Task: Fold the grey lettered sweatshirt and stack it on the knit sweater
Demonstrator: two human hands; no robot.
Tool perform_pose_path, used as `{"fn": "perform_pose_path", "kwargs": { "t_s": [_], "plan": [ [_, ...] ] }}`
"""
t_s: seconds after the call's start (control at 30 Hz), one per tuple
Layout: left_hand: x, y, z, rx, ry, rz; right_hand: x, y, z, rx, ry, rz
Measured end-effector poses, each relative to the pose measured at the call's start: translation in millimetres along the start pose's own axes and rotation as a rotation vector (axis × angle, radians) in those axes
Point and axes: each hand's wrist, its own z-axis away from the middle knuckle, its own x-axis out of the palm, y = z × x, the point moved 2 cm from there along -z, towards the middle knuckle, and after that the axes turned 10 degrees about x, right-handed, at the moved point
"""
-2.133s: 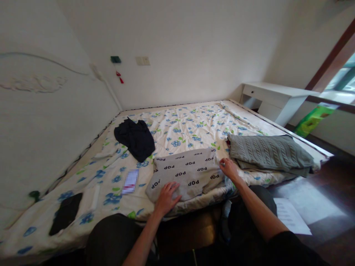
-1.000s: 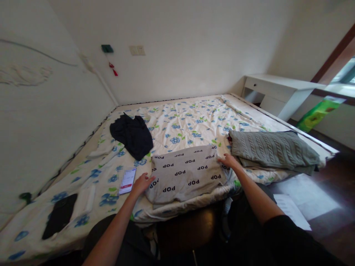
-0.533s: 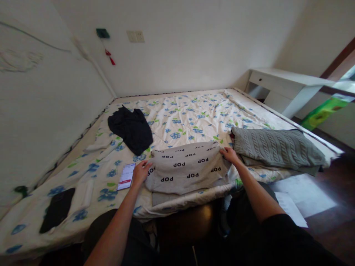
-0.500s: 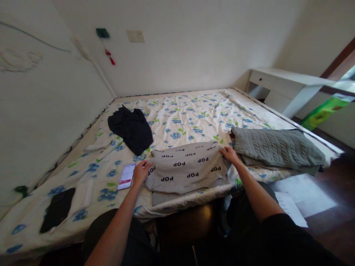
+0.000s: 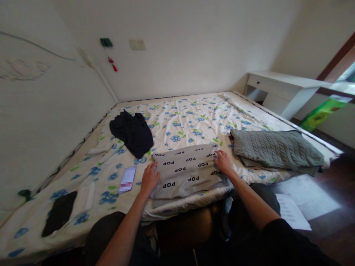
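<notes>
left hand [image 5: 149,180] and right hand [image 5: 223,162] rest on the grey pop-print garment [image 5: 188,171], fingers open, gripping nothing.

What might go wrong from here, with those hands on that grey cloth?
The grey POP-print garment lies at the edge of the quilted bed, so it might slip off. The left hand is close to a blurred flat card and might nudge it. The right hand could disturb the cable-knit sweater.
</notes>
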Motion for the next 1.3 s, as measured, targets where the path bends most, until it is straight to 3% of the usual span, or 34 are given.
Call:
{"fn": "perform_pose_path", "kwargs": {
  "t_s": [0.07,0.13,0.23,0.3,0.47,0.63,0.8,0.87,0.97,1.13,1.2,1.3],
  "plan": [
    [5.2,23.4,6.3,0.124,-0.032,0.079,1.0,-19.5,10.1,-0.181,-0.059,-0.084],
    [14.8,44.6,18.9,0.221,-0.172,0.17,-0.4,-30.4,18.6,-0.296,-0.208,-0.127],
    [30.6,66.3,44.2,0.311,-0.42,0.296,-5.2,-26.4,29.1,-0.344,-0.531,-0.108],
    [36.9,72.8,57.0,0.335,-0.505,0.326,-8.4,-17.6,36.0,-0.386,-0.673,-0.076],
    [33.6,75.1,59.3,0.319,-0.591,0.343,-7.8,-12.1,47.3,-0.343,-0.679,-0.019],
    [29.2,79.8,59.1,0.308,-0.663,0.346,-9.7,-22.6,51.7,-0.361,-0.712,-0.152],
    [25.3,73.4,50.7,0.21,-0.778,0.531,-10.4,-19.8,49.6,-0.247,-0.889,-0.122],
    [16.0,58.8,35.7,0.163,-0.739,0.568,-12.6,-17.1,42.3,-0.224,-0.935,-0.158],
    [-3.1,22.4,4.7,0.026,-0.519,0.471,-18.3,-9.8,19.9,-0.191,-0.874,-0.194],
    [-19.3,-40.6,-40.1,-0.241,-0.182,0.218,-23.0,8.1,-33.9,0.012,-0.42,-0.142],
    [-15.1,-54.8,-52.0,-0.296,-0.135,0.112,-20.4,14.6,-53.2,0.09,-0.306,-0.128],
    [-0.4,-63.6,-65.3,-0.34,-0.18,0.019,-12.3,23.6,-78.7,0.218,-0.268,-0.086]
  ]
}}
